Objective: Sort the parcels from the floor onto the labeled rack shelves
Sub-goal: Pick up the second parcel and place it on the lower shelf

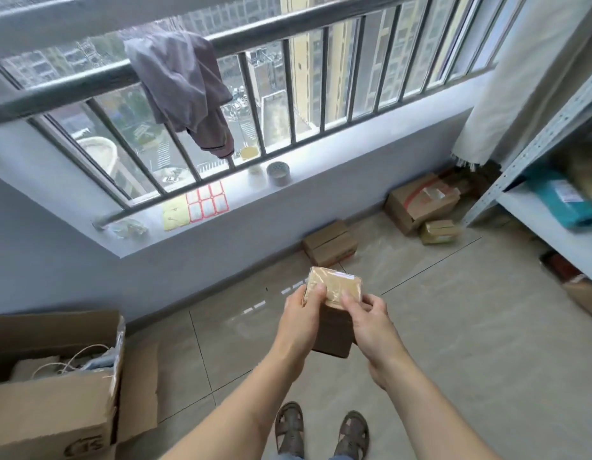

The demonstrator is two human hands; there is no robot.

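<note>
Both bare forearms reaching forward, converging at small tape-wrapped brown cardboard parcel (334, 307). Left hand (304, 313) gripping parcel's left edge, thumb lying across its top face. Right hand (371, 322) clasping parcel's right side, thumb pressing on top near corner, fingers curling underneath. Sandalled feet standing directly below parcel.

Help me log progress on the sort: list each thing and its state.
Small tape-wrapped brown parcel: held in both hands' grip, off the floor.
Left hand: shut on it.
Right hand: shut on it.
Three brown cardboard boxes: on the floor, closed.
Large cardboard carton: open.
Teal parcel: shelved on grey metal rack.
</note>
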